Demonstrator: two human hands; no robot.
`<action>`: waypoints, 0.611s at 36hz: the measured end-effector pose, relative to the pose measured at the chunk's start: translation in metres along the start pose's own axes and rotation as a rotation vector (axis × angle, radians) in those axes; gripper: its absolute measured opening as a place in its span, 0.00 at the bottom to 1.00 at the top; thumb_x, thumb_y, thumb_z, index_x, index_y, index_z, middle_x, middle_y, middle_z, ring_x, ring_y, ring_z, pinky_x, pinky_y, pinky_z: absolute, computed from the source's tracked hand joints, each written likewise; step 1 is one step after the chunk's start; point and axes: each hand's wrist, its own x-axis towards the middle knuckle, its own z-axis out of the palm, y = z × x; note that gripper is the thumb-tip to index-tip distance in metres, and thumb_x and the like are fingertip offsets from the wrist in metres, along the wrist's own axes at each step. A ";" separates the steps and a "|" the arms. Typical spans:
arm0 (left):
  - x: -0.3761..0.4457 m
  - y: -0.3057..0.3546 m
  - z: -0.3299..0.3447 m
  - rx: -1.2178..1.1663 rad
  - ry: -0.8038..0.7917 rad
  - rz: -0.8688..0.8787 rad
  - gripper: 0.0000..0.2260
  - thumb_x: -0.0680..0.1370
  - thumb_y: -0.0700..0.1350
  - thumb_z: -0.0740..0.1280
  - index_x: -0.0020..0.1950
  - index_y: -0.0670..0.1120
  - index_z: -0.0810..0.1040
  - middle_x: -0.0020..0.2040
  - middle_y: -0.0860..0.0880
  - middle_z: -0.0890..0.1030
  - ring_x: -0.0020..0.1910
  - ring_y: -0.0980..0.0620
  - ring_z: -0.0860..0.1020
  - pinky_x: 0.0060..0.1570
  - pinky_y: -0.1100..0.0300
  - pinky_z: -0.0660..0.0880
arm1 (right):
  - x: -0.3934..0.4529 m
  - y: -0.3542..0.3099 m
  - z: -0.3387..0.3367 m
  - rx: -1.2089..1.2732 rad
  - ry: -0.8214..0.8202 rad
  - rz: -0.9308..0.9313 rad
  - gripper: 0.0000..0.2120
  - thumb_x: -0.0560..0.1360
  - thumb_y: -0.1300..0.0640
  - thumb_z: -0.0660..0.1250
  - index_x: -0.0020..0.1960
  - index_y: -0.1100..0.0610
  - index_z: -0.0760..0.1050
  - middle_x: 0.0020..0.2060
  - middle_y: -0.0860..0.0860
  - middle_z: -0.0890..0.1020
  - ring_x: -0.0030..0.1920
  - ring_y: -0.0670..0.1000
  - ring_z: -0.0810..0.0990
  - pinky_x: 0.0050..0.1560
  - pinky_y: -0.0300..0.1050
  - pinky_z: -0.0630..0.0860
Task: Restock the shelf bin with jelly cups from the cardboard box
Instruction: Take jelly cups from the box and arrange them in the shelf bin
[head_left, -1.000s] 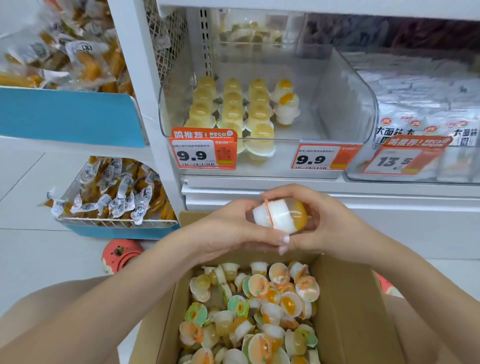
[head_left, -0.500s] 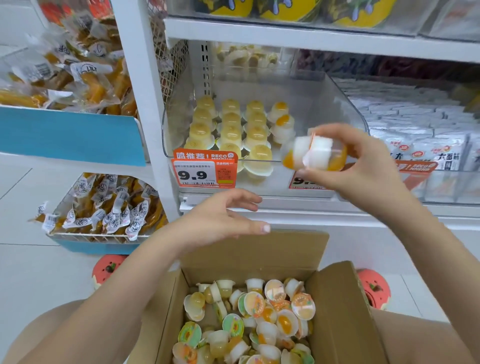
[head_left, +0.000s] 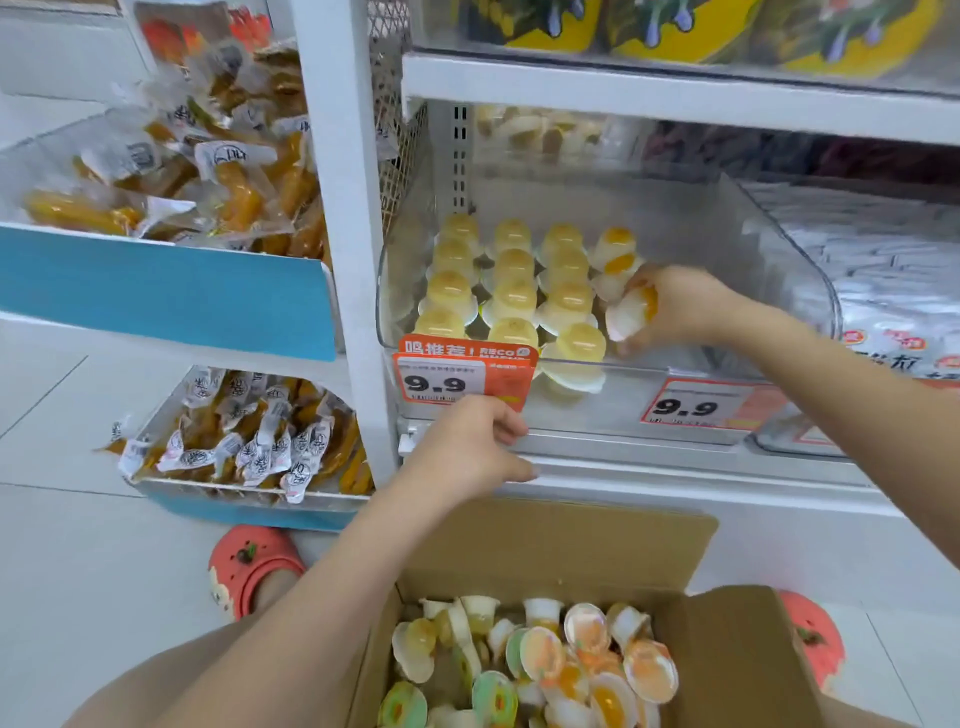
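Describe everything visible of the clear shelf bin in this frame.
The bin is a clear plastic tray with rounded corners, on the white shelf. Its low front wall carries two orange 9.9 price tags. Yellow jelly cups stand upside down in rows on its left half; the right half is bare. The right hand reaches over the front wall, holding a cup tilted beside the rows. The left hand hovers below, apparently not touching it.
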 end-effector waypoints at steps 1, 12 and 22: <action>0.001 -0.001 0.000 -0.001 -0.001 0.006 0.17 0.66 0.42 0.78 0.53 0.47 0.79 0.51 0.50 0.81 0.51 0.55 0.79 0.56 0.59 0.75 | -0.002 0.000 0.000 0.030 0.016 0.002 0.26 0.63 0.48 0.77 0.58 0.53 0.74 0.48 0.50 0.78 0.48 0.54 0.76 0.45 0.41 0.67; -0.006 -0.008 0.009 0.002 0.006 0.033 0.19 0.68 0.40 0.76 0.57 0.49 0.76 0.52 0.52 0.77 0.44 0.57 0.76 0.47 0.64 0.74 | -0.010 0.005 0.002 0.195 0.062 -0.002 0.36 0.59 0.52 0.82 0.62 0.56 0.71 0.52 0.55 0.79 0.49 0.55 0.77 0.49 0.45 0.72; -0.007 -0.006 0.013 0.007 -0.003 0.021 0.20 0.68 0.41 0.76 0.58 0.49 0.74 0.51 0.54 0.76 0.46 0.54 0.76 0.46 0.62 0.73 | -0.011 0.006 0.004 0.199 0.077 -0.016 0.34 0.61 0.55 0.80 0.64 0.57 0.72 0.54 0.54 0.78 0.53 0.53 0.76 0.48 0.39 0.66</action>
